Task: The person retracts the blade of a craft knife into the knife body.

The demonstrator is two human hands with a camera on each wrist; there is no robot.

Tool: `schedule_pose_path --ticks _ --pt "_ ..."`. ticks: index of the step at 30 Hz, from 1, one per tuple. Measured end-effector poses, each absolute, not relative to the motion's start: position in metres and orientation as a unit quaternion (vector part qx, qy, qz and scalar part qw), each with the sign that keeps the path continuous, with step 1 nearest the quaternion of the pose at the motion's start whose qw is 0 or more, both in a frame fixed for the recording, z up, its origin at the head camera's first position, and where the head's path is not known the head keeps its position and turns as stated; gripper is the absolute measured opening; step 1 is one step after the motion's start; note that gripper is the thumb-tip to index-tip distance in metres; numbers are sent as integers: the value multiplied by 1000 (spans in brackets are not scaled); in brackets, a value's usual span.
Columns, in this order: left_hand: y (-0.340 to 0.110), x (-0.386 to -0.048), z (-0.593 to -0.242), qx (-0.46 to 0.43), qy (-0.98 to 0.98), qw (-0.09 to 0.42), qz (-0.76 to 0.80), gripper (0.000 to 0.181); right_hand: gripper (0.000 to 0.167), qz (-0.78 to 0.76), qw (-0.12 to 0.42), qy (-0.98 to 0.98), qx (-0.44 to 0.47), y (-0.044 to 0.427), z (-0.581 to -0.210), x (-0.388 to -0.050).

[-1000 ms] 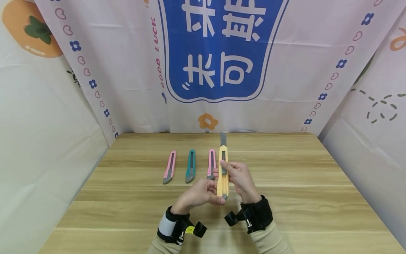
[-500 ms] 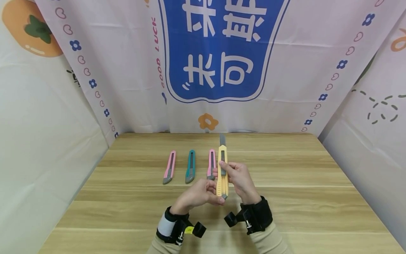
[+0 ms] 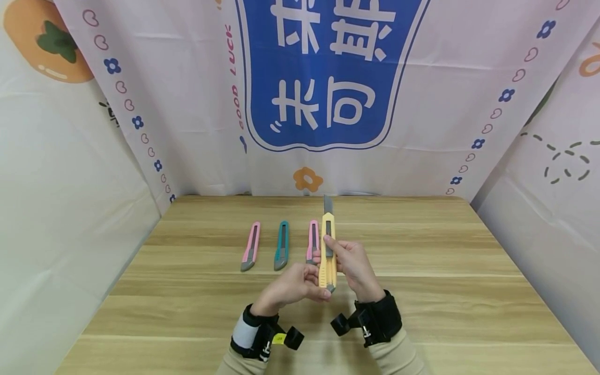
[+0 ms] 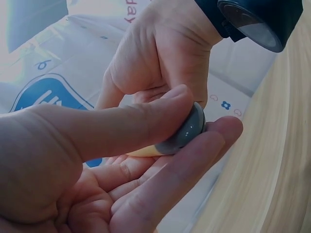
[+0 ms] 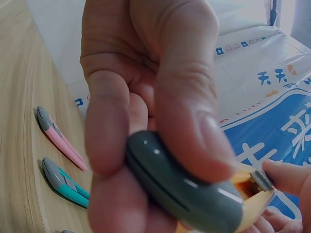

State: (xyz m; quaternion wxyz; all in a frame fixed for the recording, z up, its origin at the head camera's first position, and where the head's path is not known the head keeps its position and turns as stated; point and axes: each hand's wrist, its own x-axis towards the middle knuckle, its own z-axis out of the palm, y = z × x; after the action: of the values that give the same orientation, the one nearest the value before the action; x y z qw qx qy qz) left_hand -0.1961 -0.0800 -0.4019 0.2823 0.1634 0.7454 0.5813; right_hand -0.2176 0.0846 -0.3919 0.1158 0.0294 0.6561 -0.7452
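A yellow utility knife [image 3: 324,271] is held upright over the table in both hands, its grey blade [image 3: 328,204] extended from the top. My left hand [image 3: 295,285] pinches the knife's lower end; in the left wrist view, thumb and fingers clasp its grey end cap [image 4: 182,133]. Higher up, my right hand [image 3: 353,263] grips the body from the right, its thumb lying on the grey slider [image 3: 329,250]. Behind the hands lie a pink utility knife [image 3: 313,235], partly hidden, a teal one [image 3: 282,245] and another pink one [image 3: 251,246] further left.
The wooden table [image 3: 445,291] extends around the hands on every side. A printed cloth [image 3: 211,156] hangs along its back edge, with white cloths at left and right. Black camera straps [image 3: 382,319] are on both wrists.
Both hands and the yellow utility knife have drifted very slightly to the left. Their hold and the blade's extension look the same, and the other knives have not moved.
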Motion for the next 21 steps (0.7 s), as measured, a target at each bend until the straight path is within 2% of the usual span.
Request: schedule_pose_path --ticks 4,13,21 --pt "-80 -196 -402 165 746 282 580 23 48 -744 111 658 22 84 -393 -217" --pt "-79 -197 -401 169 747 284 577 23 42 -751 101 653 14 85 -393 -217" --pt "-79 -197 -402 171 750 284 573 22 47 -752 103 651 5 86 -392 -215"
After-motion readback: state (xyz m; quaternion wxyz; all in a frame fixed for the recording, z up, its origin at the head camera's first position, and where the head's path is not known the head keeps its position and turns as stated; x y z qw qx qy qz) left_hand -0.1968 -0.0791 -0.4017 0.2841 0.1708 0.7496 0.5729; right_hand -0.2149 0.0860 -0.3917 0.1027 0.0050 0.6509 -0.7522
